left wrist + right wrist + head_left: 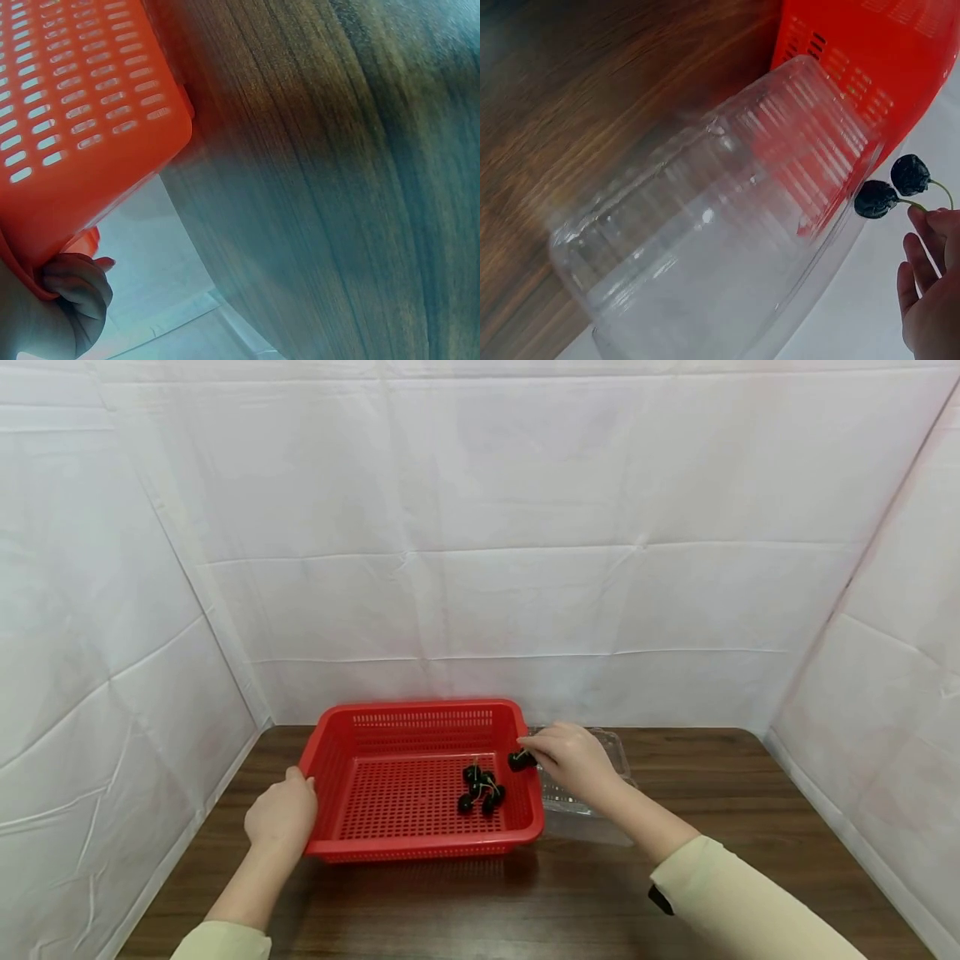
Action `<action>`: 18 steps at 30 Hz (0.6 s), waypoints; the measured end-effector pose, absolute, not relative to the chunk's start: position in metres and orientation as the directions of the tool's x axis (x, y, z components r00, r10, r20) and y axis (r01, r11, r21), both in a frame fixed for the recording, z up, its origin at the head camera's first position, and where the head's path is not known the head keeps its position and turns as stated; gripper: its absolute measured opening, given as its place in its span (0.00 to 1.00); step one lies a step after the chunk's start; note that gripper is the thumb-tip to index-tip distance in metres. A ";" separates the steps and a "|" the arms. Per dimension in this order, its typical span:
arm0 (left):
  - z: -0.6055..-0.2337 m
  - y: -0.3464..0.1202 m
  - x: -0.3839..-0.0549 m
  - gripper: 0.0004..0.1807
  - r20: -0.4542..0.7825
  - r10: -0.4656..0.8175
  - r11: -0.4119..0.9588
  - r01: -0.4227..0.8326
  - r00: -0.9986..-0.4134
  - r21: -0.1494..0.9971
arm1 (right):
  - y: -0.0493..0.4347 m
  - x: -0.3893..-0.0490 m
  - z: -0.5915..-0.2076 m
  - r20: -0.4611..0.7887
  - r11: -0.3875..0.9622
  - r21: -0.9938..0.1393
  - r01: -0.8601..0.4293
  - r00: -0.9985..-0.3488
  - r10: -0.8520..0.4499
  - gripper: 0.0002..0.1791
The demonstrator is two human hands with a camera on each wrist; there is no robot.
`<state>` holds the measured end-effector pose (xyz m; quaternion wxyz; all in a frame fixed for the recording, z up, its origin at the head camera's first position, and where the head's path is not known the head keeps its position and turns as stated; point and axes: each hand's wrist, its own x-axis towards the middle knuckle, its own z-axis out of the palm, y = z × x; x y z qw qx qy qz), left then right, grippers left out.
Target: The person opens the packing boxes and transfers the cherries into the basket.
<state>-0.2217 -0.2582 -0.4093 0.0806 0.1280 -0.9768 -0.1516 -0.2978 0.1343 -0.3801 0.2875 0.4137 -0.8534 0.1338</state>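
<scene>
My left hand (282, 810) grips the left rim of a red perforated basket (420, 843); in the left wrist view its fingers (79, 289) curl round the rim. Between thumb and fingers, my right hand (572, 760) pinches the green stems of dark cherries (521, 760) at the basket's right rim. Two of these cherries (876, 199) hang from the fingertips in the right wrist view. Several more dark cherries (480, 789) with stems lie together on the right part of the basket floor. A clear plastic box (697, 217) stands right of the basket, partly hidden under my right hand and forearm.
Basket and box stand on a dark wood-grain table (697, 793). White cloth walls (517, 527) close off the back and both sides. The basket's far rim is close to the back cloth.
</scene>
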 end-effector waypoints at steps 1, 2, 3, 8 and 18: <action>-0.409 -0.258 -0.222 0.16 0.119 -0.275 0.921 -0.226 -0.954 0.318 | 0.132 -0.297 -0.380 0.598 0.625 0.007 -0.781 -0.498 -0.628 0.12; -0.410 -0.258 -0.222 0.16 0.120 -0.274 0.921 -0.225 -0.954 0.319 | 0.130 -0.297 -0.381 0.594 0.627 -0.001 -0.779 -0.505 -0.626 0.12; -0.410 -0.258 -0.222 0.16 0.120 -0.274 0.921 -0.224 -0.954 0.319 | 0.128 -0.297 -0.381 0.593 0.627 -0.011 -0.779 -0.510 -0.623 0.12; -0.410 -0.258 -0.221 0.15 0.119 -0.272 0.920 -0.222 -0.955 0.324 | 0.120 -0.296 -0.385 0.599 0.631 -0.056 -0.774 -0.532 -0.599 0.11; -0.409 -0.258 -0.221 0.15 0.127 -0.277 0.918 -0.223 -0.952 0.329 | 0.109 -0.301 -0.388 0.617 0.640 -0.055 -0.766 -0.530 -0.582 0.08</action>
